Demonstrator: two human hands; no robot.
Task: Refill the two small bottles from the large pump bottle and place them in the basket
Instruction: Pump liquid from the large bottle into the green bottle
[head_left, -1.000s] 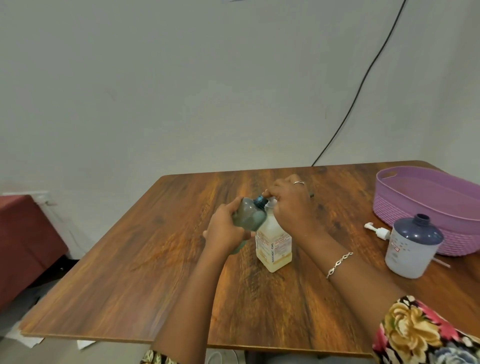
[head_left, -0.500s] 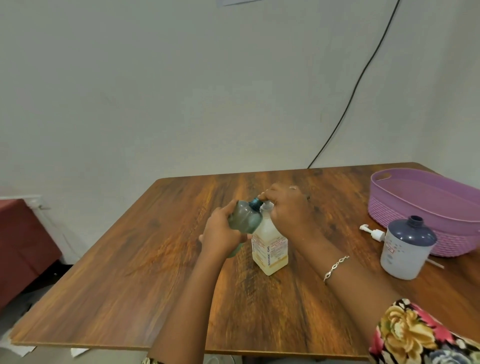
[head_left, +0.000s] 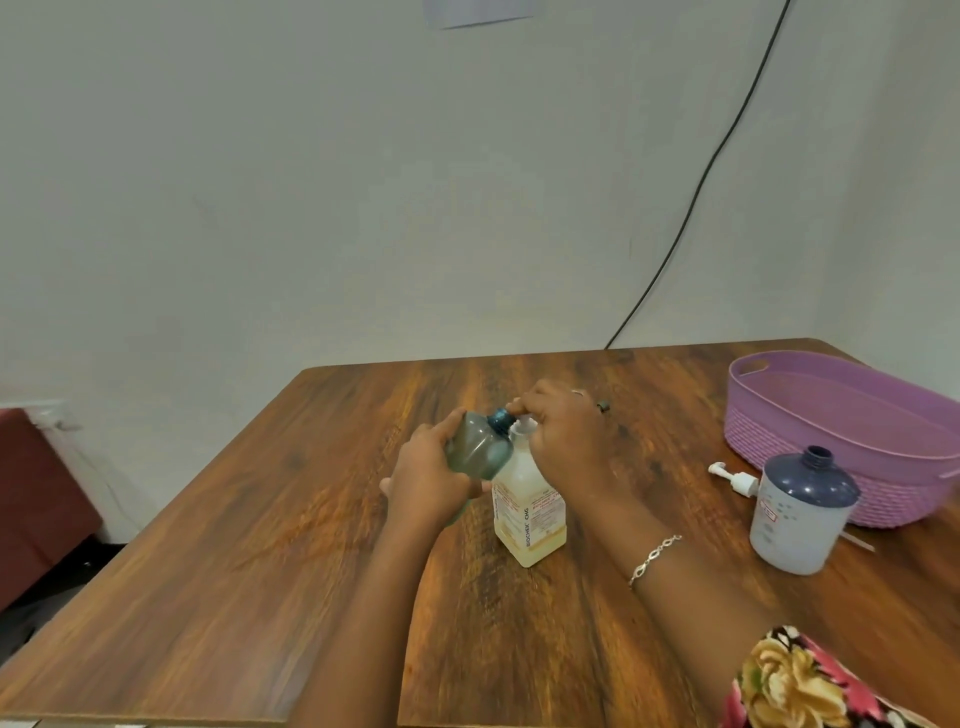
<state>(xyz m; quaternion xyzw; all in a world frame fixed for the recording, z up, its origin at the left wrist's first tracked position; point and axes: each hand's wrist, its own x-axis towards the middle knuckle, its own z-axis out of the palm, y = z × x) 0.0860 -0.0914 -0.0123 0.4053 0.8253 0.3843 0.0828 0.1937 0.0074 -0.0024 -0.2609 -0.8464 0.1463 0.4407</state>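
Seemingly filling the first: gripping tilted green bottle (head_left: 475, 453) in left hand (head_left: 430, 483), curling right hand (head_left: 567, 441) over pump bottle (head_left: 530, 526) mid-table; leaving uncapped blue bottle (head_left: 800, 517), basket (head_left: 779, 441) at right edge.

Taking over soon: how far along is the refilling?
Done: the pump is off, lying beside the open white bottle. In hand: the left hand tips the green bottle over the yellowish bottle, whose neck the right hand holds. Left: no bottle shows in the basket.

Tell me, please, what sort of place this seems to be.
Probably a plain room in a home or small office: a wooden table before a pale wall, a black cable running down that wall, and a purple basket on the table.
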